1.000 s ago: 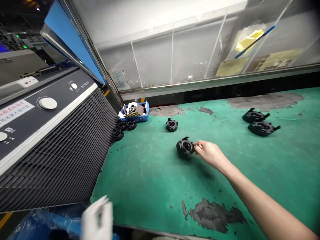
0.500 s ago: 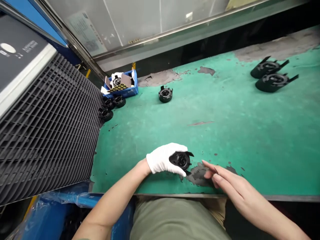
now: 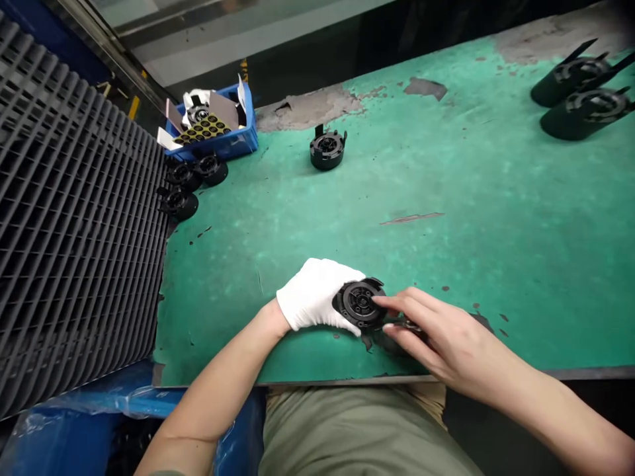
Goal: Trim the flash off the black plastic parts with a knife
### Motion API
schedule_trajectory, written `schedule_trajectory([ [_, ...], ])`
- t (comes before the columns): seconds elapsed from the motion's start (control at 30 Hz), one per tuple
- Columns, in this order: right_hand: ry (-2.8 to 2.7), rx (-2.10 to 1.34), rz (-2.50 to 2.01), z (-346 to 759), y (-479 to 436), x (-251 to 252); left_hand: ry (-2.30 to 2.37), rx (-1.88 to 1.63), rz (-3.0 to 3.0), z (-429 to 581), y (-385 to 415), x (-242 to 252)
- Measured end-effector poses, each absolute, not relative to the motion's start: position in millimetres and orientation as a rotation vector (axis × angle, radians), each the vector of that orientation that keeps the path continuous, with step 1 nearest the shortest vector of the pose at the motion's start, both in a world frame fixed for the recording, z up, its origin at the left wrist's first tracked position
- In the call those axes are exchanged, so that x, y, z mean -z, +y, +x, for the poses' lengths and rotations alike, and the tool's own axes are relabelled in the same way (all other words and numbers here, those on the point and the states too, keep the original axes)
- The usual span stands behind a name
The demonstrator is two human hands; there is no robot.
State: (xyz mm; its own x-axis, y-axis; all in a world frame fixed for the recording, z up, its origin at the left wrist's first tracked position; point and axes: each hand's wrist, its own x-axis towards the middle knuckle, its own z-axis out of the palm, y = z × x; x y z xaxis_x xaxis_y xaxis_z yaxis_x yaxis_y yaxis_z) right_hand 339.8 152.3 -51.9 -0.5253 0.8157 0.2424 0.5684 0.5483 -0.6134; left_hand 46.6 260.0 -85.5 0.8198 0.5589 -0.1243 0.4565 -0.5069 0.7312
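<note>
My left hand (image 3: 317, 294), in a white glove, grips a round black plastic part (image 3: 361, 301) from its left side, thumb and fingers curled around the rim. The part's ringed face is turned up, and a tab sticks out at its upper right. My bare right hand (image 3: 436, 330) is at the part's right edge, index fingertip against its face and thumb just below. Between thumb and fingers shows a small dark, shiny piece (image 3: 409, 324), too hidden to name.
A similar black part (image 3: 327, 151) stands farther back on the green table (image 3: 297, 218). Two taller pronged ones (image 3: 578, 114) are at the right. Several more (image 3: 179, 202) sit by the blue bin (image 3: 233, 142), beside a dark slatted stack (image 3: 84, 218) at left.
My right hand has moved left onto the black part, which now faces up more. My left hand keeps its grip. The view has tilted down and closer to the table.
</note>
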Motion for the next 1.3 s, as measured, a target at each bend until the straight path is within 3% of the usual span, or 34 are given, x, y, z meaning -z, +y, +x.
schedule_trajectory([
  [0.3,-2.376,-0.579,-1.089,329.8,161.6,51.2,0.758,-0.143,2.25,50.7,258.9,80.6],
  [0.43,-2.281,-0.749,-0.956,333.4,162.5,40.3,0.738,-0.198,2.251,49.7,258.5,80.2],
  [0.7,-2.204,-0.892,-1.257,385.5,159.0,45.9,0.903,-0.423,2.301,51.6,233.6,105.1],
  [0.97,-2.317,-0.47,-1.413,408.9,149.6,93.3,0.844,-0.504,2.337,51.2,233.4,108.9],
  [1.3,-2.416,-0.251,-1.083,376.4,144.1,68.1,0.923,-0.65,2.301,59.8,226.4,112.8],
])
